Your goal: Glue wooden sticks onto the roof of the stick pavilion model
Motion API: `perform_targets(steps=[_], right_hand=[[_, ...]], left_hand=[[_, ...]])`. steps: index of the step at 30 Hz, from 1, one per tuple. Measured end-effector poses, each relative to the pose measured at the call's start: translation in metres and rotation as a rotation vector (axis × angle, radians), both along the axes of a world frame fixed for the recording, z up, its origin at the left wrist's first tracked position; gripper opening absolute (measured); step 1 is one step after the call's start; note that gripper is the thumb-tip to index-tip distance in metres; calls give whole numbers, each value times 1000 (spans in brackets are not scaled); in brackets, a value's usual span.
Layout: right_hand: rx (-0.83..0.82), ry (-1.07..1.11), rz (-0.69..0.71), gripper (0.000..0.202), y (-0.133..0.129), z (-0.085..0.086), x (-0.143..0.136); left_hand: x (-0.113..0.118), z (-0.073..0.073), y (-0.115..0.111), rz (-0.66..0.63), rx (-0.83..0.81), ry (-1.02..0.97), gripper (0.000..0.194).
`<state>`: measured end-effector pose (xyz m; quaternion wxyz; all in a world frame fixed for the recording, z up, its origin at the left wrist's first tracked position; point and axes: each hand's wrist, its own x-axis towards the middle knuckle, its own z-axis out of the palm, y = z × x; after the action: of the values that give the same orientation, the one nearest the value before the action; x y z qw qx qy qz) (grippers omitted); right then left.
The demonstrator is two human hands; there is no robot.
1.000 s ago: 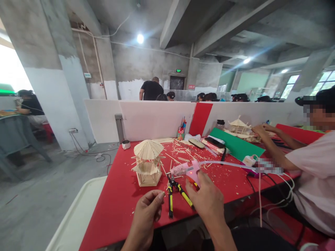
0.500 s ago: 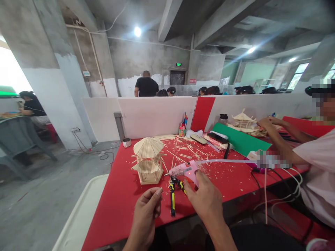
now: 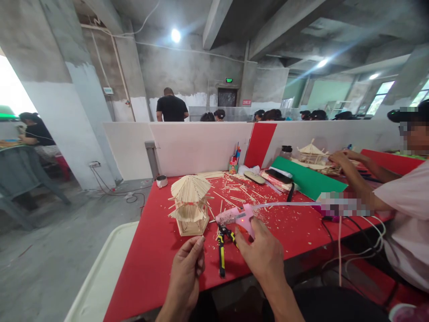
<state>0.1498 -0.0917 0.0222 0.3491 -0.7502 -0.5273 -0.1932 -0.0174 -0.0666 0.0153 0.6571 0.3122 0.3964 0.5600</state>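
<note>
My right hand (image 3: 263,250) grips a pink hot glue gun (image 3: 231,216), its nozzle pointing left and a small red light lit on its side. A long clear glue stick (image 3: 284,204) runs out of its back to the right. My left hand (image 3: 188,264) is closed in a pinch, thumb against finger; a tiny pale bit shows at the tips, too small to name. Just beyond it stands a pavilion model (image 3: 190,205) built of thin wooden sticks, with a conical roof. Cutting pliers (image 3: 221,255) with black and yellow handles lie beneath the glue gun.
Loose sticks and scraps (image 3: 241,190) litter the red table (image 3: 150,250). A roll of tape (image 3: 161,180), a pen holder (image 3: 233,167) and a green board (image 3: 308,181) stand farther back. At right, a co-worker's hands (image 3: 342,157) touch another stick model (image 3: 311,152). Cables (image 3: 368,241) hang there.
My left hand has risen slightly, closer to the model's base. The glue gun and my right hand have barely moved. A standing person in the background has shifted left.
</note>
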Motion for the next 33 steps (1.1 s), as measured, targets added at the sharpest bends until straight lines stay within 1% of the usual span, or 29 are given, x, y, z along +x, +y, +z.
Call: perform_targets(steps=[6,15,19,27,33], right_hand=[[8,-11,19,33,1,1,-1],[26,10,76,28,-2,4,-2],[19,25,91,29,-3,4,-3],[24,34,63,32,-1,-1,-4],[51,37,94,37,2,-4,-3]], left_hand=[[0,0,1,-14,0,-15,38],[2,1,2,-11,15,-16,39],[3,2,1,-9,-5,-26,40],[3,0,2,-35,-69,-98,42],[4,-1,3,-61,-106,-158,44]])
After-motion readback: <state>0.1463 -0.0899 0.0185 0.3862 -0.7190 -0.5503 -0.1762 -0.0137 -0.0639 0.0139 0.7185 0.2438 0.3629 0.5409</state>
